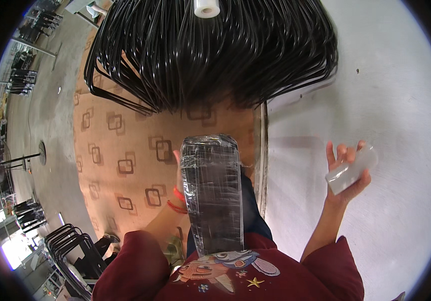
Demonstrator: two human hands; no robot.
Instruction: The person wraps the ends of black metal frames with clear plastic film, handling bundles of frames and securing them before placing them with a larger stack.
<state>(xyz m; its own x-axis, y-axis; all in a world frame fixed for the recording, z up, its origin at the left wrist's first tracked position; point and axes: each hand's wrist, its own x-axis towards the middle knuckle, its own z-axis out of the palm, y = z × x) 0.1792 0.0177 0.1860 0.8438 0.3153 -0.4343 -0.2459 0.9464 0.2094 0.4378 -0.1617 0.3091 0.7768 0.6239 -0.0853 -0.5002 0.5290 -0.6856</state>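
A long dark bundle (215, 195) wrapped in clear stretch film stands out from the front of my shirt. My left hand (179, 169), red bands on its wrist, holds it along the left side; most of the fingers are hidden behind it. Off to the right, well apart from the bundle, my right hand (347, 169) grips a small roll of clear film (352, 170), slightly blurred. Ahead of the bundle is a dense row of bent black metal tube frames (208, 56). A larger white film roll (206, 9) lies on top of them.
Brown patterned sheeting (125, 143) covers the floor at left, and a pale smooth surface (388, 113) spans the right. More black frames (70, 244) stand at lower left beside another person's shoe (112, 237). A pedestal fan (19, 158) is at far left.
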